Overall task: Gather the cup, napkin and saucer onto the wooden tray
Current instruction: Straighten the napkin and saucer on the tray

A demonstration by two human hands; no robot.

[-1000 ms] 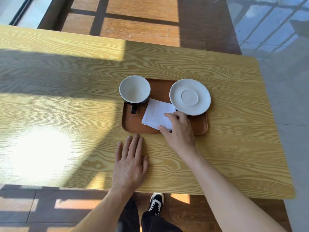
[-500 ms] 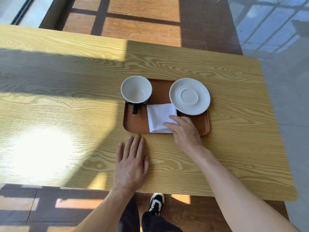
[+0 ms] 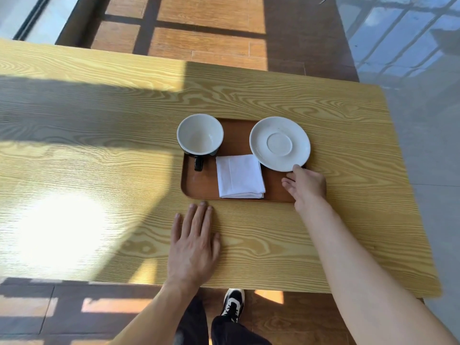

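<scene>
Sunlit table (image 3: 323, 108): right hand (image 3: 307, 186) has left the napkin (image 3: 239, 176), squared at the tray's (image 3: 199, 185) near edge, fingers loosely open touching the saucer (image 3: 280, 143) rim at far-right corner; cup (image 3: 200, 133) far-left; left hand (image 3: 194, 245) flat.

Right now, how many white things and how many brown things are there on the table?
White: 3, the cup (white inside, dark outside), the napkin and the saucer.
Brown: 1, the wooden tray.
Total: 4 things.
</scene>
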